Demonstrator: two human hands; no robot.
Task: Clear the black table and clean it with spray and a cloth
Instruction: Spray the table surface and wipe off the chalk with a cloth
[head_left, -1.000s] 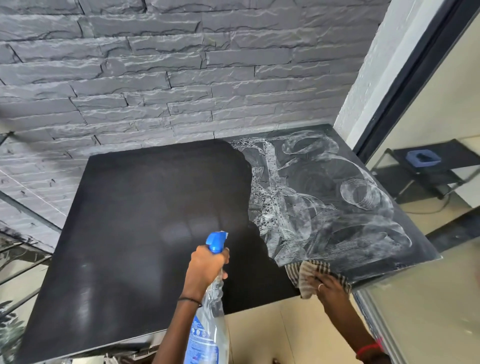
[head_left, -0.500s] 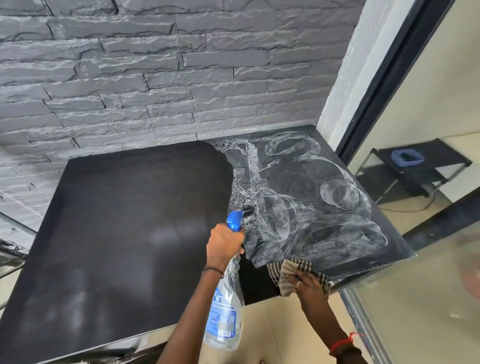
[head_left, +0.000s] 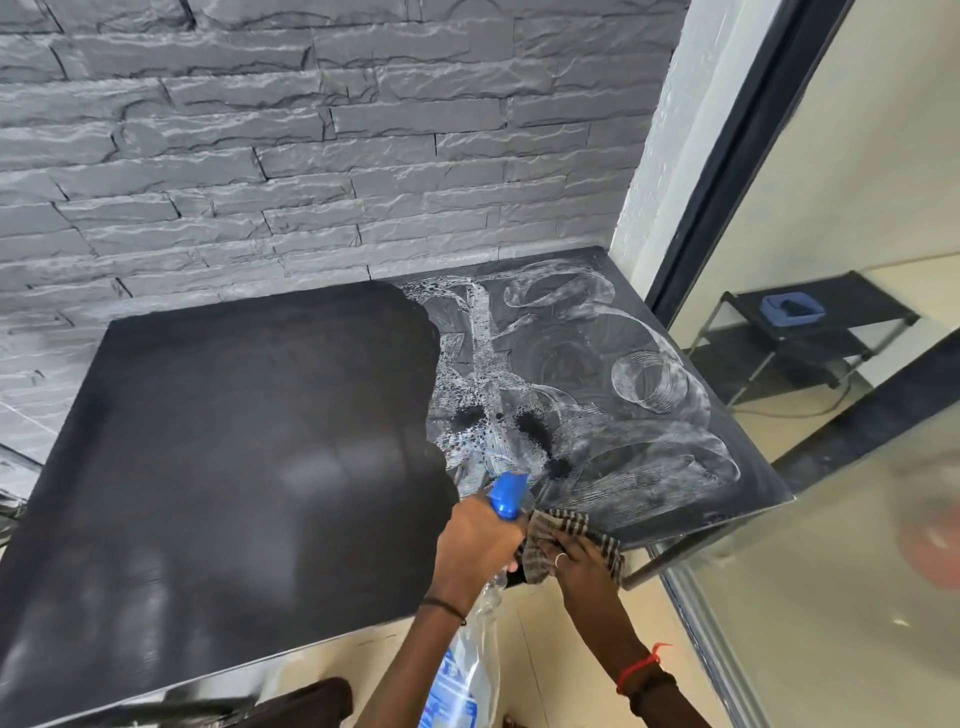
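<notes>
Where sprayed, black table (head_left: 234, 441) wet-spotted

The black counter (head_left: 234, 467) is matte and dark on its left part; its right part is covered with whitish swirled smears and a few dark wet spots. A clear spray bottle (head_left: 467, 670) with a blue nozzle tilts over the near edge. A checked cloth (head_left: 550, 530), seemingly crumpled, rests on that edge.

The left hand (head_left: 478, 540) grips a spray bottle (head_left: 470, 644) over the black table (head_left: 234, 441); the right hand (head_left: 584, 564) presses a checked cloth (head_left: 558, 530).
</notes>
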